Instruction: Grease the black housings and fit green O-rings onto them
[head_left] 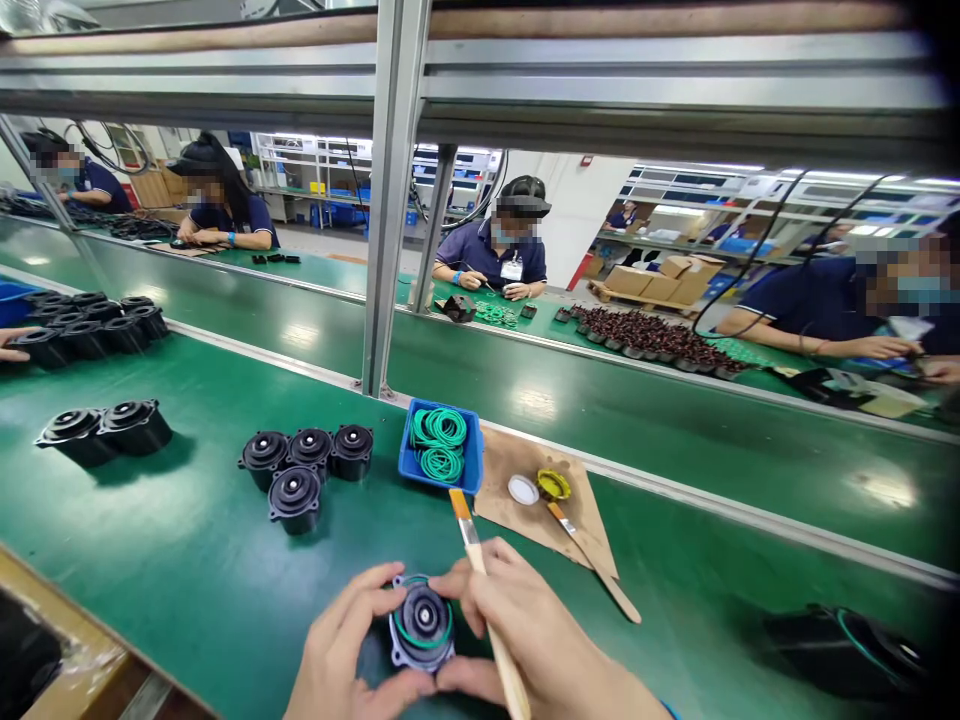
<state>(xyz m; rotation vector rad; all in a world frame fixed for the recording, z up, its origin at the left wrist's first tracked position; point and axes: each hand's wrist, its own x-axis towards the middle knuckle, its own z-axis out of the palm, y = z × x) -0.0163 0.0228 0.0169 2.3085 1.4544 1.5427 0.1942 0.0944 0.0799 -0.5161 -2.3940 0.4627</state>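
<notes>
The black housing (pixel 426 612) sat upright on the green bench (pixel 315 610) at the near edge, between both hands. Left hand (pixel 341 640) was curled around its left side, fingers and thumb on the rim; right hand (pixel 525 610) gripped a wooden brush (pixel 473 548) against the palm while its thumb and forefinger also touched the housing. A green ring (pixel 406 638) lay around the housing's top; could not tell whether it was fully seated. Judged risks: uneven fingertip pressure could have popped one side of the ring up or left it twisted; the brush, held bristles-up, could have slipped or knocked the housing, since that hand was doing two jobs. If the bristles were wet, a tilt could have dripped onto the rings in the blue bin (pixel 420 476), just beyond the brush tip.
</notes>
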